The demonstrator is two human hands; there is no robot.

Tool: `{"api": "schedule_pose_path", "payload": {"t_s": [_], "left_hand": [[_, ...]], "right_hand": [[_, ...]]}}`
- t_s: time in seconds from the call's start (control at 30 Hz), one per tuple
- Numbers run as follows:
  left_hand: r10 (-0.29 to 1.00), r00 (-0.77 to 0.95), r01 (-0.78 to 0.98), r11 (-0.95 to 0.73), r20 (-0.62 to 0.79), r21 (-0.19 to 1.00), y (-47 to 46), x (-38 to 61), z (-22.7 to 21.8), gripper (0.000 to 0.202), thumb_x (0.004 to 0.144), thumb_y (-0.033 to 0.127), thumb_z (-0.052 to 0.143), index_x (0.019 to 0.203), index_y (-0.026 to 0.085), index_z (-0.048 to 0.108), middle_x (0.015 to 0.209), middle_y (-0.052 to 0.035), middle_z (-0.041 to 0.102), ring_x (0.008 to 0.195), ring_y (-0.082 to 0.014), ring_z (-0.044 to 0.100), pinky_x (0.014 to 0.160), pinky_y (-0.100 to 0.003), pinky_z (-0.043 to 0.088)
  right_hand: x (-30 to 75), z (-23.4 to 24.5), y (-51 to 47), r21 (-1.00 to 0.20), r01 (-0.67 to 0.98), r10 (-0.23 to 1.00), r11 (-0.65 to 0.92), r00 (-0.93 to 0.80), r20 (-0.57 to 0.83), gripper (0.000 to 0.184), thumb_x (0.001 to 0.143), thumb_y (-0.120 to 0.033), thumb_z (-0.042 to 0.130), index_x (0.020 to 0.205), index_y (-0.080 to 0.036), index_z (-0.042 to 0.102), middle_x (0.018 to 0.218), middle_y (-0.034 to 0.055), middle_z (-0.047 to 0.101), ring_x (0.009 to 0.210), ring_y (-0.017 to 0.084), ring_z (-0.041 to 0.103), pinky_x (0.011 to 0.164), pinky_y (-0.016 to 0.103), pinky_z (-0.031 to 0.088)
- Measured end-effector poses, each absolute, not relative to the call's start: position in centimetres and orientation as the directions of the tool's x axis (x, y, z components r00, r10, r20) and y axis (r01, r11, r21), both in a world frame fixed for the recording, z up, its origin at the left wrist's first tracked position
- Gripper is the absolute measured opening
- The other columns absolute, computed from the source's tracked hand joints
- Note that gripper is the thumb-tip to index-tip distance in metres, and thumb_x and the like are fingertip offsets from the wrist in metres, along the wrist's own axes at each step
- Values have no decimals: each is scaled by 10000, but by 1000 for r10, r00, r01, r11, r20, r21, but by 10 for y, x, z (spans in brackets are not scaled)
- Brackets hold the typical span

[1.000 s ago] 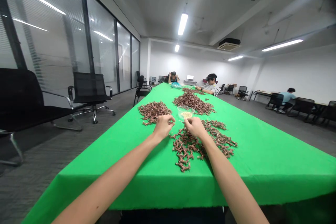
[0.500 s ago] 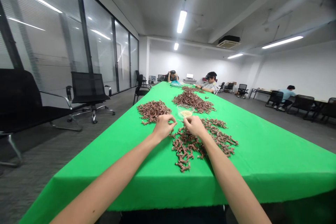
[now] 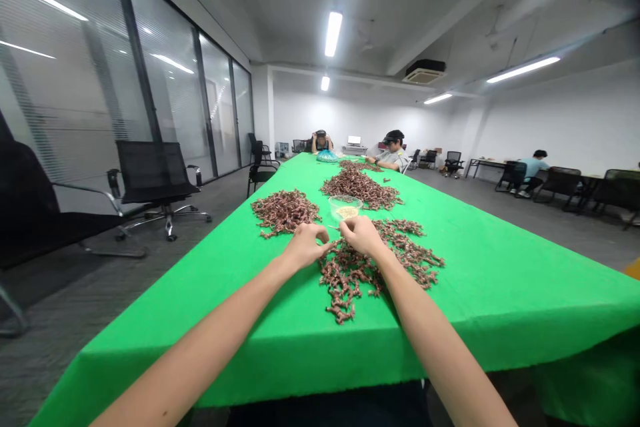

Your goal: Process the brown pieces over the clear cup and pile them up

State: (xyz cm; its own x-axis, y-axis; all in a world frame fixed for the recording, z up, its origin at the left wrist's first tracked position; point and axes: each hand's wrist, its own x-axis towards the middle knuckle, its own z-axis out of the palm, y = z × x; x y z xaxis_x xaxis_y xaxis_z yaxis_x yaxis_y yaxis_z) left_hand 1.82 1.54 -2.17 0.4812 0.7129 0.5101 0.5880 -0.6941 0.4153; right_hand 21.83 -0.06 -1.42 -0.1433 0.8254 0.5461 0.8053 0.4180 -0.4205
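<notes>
holding both forearms forward over the tabletop (image 3: 505, 300), the person brings the left hand (image 3: 305, 245) and right hand (image 3: 363, 235) close together just above a heap of twisted brown pieces (image 3: 345, 283). the fingers (image 3: 350, 227) of each hand are closed into a pinch, tips nearly meeting; whatever they grip, if anything, is too small to tell. this raised, close stance seems to suit fine work on something tiny, with the heap directly below and in easy reach.

a clear plastic bowl (image 3: 345, 207) sits just beyond the fingertips, between the near heap and two more heaps of the same pieces, so it looks placed where either hand can reach it. a shallow layer of pale grains (image 3: 346, 212) lies in its bottom.

a second heap (image 3: 285, 211) lies to the left of the bowl and a third (image 3: 360, 188) beyond it. further along, a blue plastic bag (image 3: 327, 156) rests on the green cloth, near two seated co-workers (image 3: 393, 150) wearing head cameras. black office chairs (image 3: 155, 167) stand beside a glass wall (image 3: 170, 80).
</notes>
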Motion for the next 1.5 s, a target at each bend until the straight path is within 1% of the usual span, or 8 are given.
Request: {"api": "schedule_pose_path", "payload": {"t_s": [0.4,0.6,0.73,0.83,0.93,1.1,1.33,1.5], "left_hand": [[824,409,782,-538,393,313,-2,19,-11,242,765,443,691,833,220,757,909,-75,773,953,-303,693,845,-381,521],[834,387,781,-523,394,341,3,17,-14,164,768,218,629,855,241,765,816,-38,768,846,-254,709,785,-337,507],[802,397,734,-570,447,369,7,16,-17,134,822,253,630,864,225,754,828,-53,769,831,-257,709,783,-354,508],[767,380,643,-621,518,448,10,17,-20,131,845,287,646,879,200,738,799,-64,758,733,-234,706,738,-348,524],[770,326,439,-638,549,633,13,19,-21,166,860,320,650,917,177,712,772,-65,742,591,-199,690,626,-325,547],[838,215,0,-514,502,858,12,22,-12,257,796,339,735,938,131,685,866,-117,761,712,-241,758,708,-379,620],[876,220,-254,-373,429,892,-3,21,7,314,704,284,810,923,98,686,848,-118,772,712,-245,763,733,-383,624],[842,253,-254,-417,476,873,-6,23,7,353,691,335,855,906,107,694,806,-90,765,677,-223,745,734,-382,623]], "right_hand": [[217,-13,-2,-418,808,825,414,-140,547,433,924,-376,447,537,-192,380,513,-22,376,523,106,325,562,280,219],[217,-13,-2,-403,816,822,414,-145,550,438,923,-389,438,536,-193,376,516,-23,379,524,107,328,564,281,220],[217,-14,-2,-400,817,822,415,-147,551,438,920,-390,439,530,-194,397,514,-17,415,524,111,346,565,281,229],[217,-14,-1,-414,814,823,408,-132,552,444,917,-399,448,522,-197,436,514,-8,456,524,116,371,564,278,248],[217,-13,0,-491,781,832,385,-63,552,443,911,-417,456,535,-194,526,529,12,530,526,128,431,567,274,288],[219,-12,1,-681,647,849,343,97,520,472,913,-450,434,582,-182,637,522,32,589,523,153,516,560,270,340],[216,-11,0,-878,324,914,352,84,398,543,918,-569,445,634,-155,653,514,52,610,459,153,547,505,262,388],[207,-9,-5,-980,7,976,199,-92,198,567,832,-697,573,781,-141,670,589,70,658,470,152,577,415,224,257]]}}
